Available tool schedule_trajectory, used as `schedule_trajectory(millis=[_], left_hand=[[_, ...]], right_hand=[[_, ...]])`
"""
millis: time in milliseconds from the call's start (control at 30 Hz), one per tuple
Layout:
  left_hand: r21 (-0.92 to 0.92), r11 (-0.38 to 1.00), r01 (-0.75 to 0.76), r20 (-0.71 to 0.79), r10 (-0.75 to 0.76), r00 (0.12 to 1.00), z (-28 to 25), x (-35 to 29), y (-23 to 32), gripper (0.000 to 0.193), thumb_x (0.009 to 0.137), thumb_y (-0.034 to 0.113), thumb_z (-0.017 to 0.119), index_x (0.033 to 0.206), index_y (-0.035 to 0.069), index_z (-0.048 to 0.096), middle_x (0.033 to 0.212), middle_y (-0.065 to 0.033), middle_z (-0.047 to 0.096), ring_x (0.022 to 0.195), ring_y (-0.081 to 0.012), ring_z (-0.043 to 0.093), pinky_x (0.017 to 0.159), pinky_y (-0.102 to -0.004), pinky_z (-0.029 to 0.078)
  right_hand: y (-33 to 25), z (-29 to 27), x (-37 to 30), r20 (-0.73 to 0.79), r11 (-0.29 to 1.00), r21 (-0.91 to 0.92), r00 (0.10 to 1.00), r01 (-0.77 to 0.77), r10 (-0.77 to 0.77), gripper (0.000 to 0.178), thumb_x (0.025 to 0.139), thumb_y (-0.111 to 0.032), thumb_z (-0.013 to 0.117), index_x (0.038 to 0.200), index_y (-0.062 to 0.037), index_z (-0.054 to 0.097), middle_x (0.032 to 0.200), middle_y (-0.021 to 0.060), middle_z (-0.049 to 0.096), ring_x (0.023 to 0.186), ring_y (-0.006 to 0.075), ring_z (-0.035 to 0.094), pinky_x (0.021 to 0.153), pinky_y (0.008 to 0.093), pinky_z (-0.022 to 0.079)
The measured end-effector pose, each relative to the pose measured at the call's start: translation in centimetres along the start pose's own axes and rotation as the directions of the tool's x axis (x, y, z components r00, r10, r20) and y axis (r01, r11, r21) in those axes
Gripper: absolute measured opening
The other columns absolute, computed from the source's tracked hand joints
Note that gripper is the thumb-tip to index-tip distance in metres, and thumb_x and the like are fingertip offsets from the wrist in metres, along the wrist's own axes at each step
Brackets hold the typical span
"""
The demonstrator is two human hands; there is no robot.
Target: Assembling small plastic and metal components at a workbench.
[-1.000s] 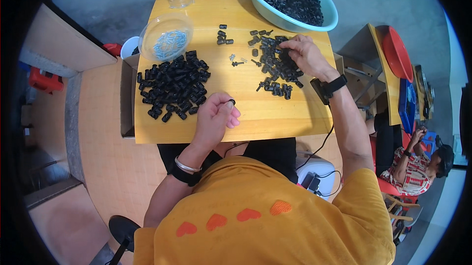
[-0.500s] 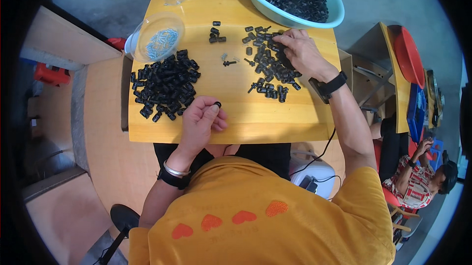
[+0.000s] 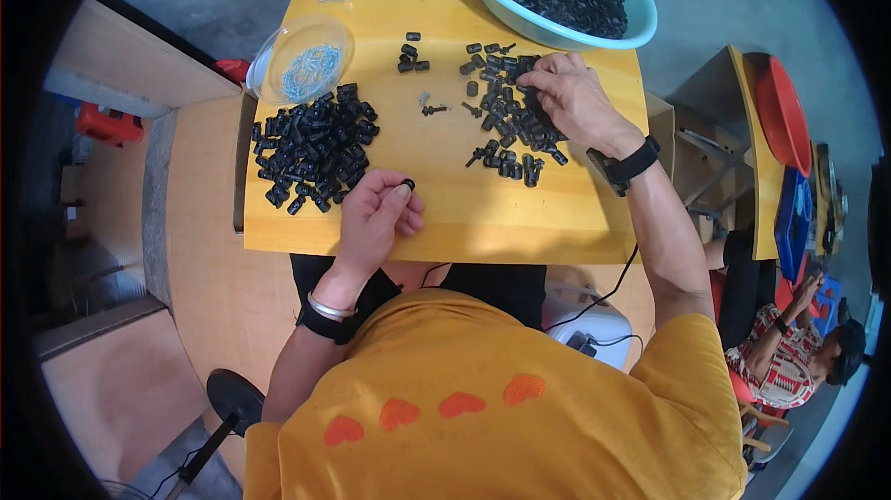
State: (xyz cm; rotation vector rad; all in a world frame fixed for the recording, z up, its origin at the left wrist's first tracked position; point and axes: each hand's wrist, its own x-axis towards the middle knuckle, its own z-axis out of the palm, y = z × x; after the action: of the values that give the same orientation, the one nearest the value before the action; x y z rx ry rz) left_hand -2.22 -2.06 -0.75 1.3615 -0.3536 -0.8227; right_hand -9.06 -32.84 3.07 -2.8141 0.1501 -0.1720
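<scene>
While the left hand (image 3: 376, 217) rests near the front edge of the yellow table (image 3: 445, 212), its fingers are curled together with a small black part (image 3: 407, 185) pinched at the fingertips. Just beyond it, to the left, lies a heap of black parts (image 3: 314, 152), close to the hand but not touching it. The right hand (image 3: 568, 96) is stretched farther out, fingers bent down onto a looser scatter of black parts (image 3: 509, 124); whether it has actually gripped one cannot be told, since the fingers hide what is under them.

Farther back stand a clear dish (image 3: 299, 62) holding small pale bits and a light blue basin (image 3: 640, 13) full of more black parts.

The pinched part is tiny and held only at the fingertips, so it could slip and bounce off the near edge. The right hand's sweep could also push loose parts toward the table's right edge.
</scene>
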Motion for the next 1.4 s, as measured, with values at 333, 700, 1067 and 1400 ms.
schedule_trajectory(millis=[333,700,1067,1400], left_hand=[[-0.034,0.999,0.011,0.118,-0.007,0.993,-0.8,0.2,0.0,0.013,0.094,0.014,0.050,0.101,0.004,0.053,0.081,-0.0061,0.062,0.065,-0.0100,0.060,0.059,-0.0216,0.050],[-0.127,0.992,0.008,0.193,0.016,0.981,-1.4,0.2,-0.2,0.013,0.095,0.011,0.048,0.101,0.001,0.051,0.082,-0.0087,0.062,0.066,-0.0112,0.061,0.059,-0.0212,0.050],[-0.137,0.991,-0.003,0.178,0.028,0.984,-1.2,0.2,-0.2,0.013,0.093,0.010,0.050,0.101,0.000,0.051,0.080,-0.0075,0.062,0.064,-0.0099,0.059,0.056,-0.0205,0.049],[-0.097,0.995,-0.003,0.168,0.020,0.986,-1.1,0.1,-0.2,0.013,0.093,0.010,0.051,0.101,0.001,0.051,0.081,-0.0077,0.062,0.065,-0.0104,0.060,0.057,-0.0209,0.049]], right_hand=[[-2.1,1.5,0.9,0.026,0.994,-0.106,1.000,-0.009,0.012,0.040,0.077,-0.001,0.052,0.113,-0.0147,0.062,0.107,0.0074,0.053,0.100,0.0268,0.045,0.084,0.0394,0.036],[-2.2,0.4,0.1,0.043,0.999,-0.023,0.999,-0.027,0.028,0.038,0.075,0.001,0.053,0.109,-0.0126,0.063,0.102,0.0082,0.054,0.097,0.0275,0.046,0.083,0.0386,0.036],[-1.5,0.3,-0.8,-0.011,0.998,0.028,0.998,-0.065,0.065,0.036,0.073,0.002,0.056,0.104,-0.0135,0.066,0.103,0.0075,0.053,0.098,0.0272,0.046,0.083,0.0386,0.036],[-1.7,0.5,-1.4,-0.112,0.994,-0.007,0.988,-0.105,0.104,0.038,0.075,0.001,0.055,0.108,-0.0149,0.065,0.104,0.0061,0.053,0.099,0.0261,0.045,0.086,0.0383,0.036]])
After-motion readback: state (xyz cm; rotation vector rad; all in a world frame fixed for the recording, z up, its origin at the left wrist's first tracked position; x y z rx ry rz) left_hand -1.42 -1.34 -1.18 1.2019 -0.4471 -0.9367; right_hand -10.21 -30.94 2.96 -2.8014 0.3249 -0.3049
